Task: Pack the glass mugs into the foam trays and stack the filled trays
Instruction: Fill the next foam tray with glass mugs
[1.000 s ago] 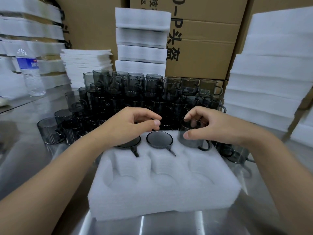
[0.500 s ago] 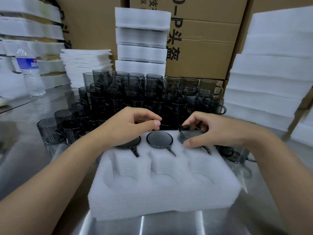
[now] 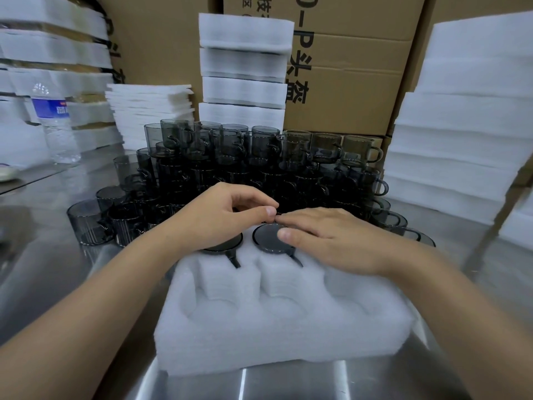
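Note:
A white foam tray (image 3: 277,336) lies on the steel table in front of me. Its far row holds smoked glass mugs set upside down: one (image 3: 230,246) partly under my left hand, one in the middle (image 3: 268,236), and a third hidden under my right hand. My right hand (image 3: 331,241) lies flat with straight fingers pressing on the far right pocket, thumb on the middle mug. My left hand (image 3: 225,215) hovers over the far left mug with fingers loosely curled, holding nothing. The three near pockets are empty.
A big pile of smoked glass mugs (image 3: 245,166) stands behind the tray. Foam tray stacks rise at the right (image 3: 461,125), the back centre (image 3: 245,67) and the left (image 3: 52,62). A water bottle (image 3: 54,122) stands far left before cardboard boxes (image 3: 352,67).
My right hand has pushed the third mug down into the far right pocket, let go of it and flattened over it. My left hand has barely moved.

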### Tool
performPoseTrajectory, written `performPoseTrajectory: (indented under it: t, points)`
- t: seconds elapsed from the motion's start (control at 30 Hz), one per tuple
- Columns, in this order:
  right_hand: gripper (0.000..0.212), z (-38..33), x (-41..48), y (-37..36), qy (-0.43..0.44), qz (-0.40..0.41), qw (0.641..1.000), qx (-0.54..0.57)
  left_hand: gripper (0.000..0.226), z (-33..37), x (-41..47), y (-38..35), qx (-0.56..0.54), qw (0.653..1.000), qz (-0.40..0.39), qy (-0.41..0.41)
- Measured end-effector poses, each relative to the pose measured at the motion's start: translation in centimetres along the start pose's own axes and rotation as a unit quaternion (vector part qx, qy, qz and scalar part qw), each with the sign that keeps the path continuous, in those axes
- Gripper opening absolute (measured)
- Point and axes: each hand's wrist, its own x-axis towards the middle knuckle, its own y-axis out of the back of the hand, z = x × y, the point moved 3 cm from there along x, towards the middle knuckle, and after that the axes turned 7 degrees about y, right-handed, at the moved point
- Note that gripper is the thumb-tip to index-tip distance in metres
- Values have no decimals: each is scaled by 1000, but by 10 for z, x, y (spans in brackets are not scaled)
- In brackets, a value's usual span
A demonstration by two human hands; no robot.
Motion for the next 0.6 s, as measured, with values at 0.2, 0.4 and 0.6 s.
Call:
performPoseTrajectory:
  t: [0.2,0.4,0.6]
  points:
    - [89,1,1,-8,-17,-58,998,-18,14,0,1,0,-5,1000,2,1]
    - [90,3,2,-9,-13,-50,998,-17,14,-1,1,0,-2,1000,2,4]
    - [50,5,4,1,-21,193,977,84,13,0,1,0,9,1000,10,8]
